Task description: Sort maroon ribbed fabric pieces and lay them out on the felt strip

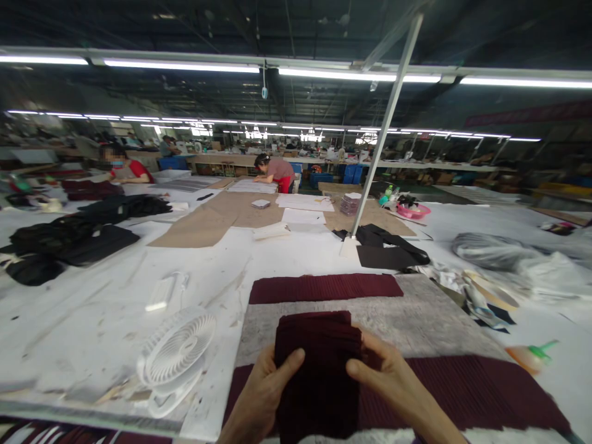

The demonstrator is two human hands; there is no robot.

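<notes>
A broad white table (217, 265), its top scuffed and stained, carries a mottled grey board (439, 324) near its front edge. Across that board lie two maroon pleated cloth strips, one along the far side (326, 288) and a wider one along the near side (481, 388). Left of the board stand a white fan (182, 345) and, just beyond it, a small white box-like device (161, 292). Black cloth (74, 240) is heaped farther left. Brown paper (198, 222) covers part of the far middle. Black fabric pieces (388, 253) lie by a pole's foot (350, 248); to the right are crumpled clear plastic (541, 265) and a green-nozzled bottle (530, 357).
</notes>
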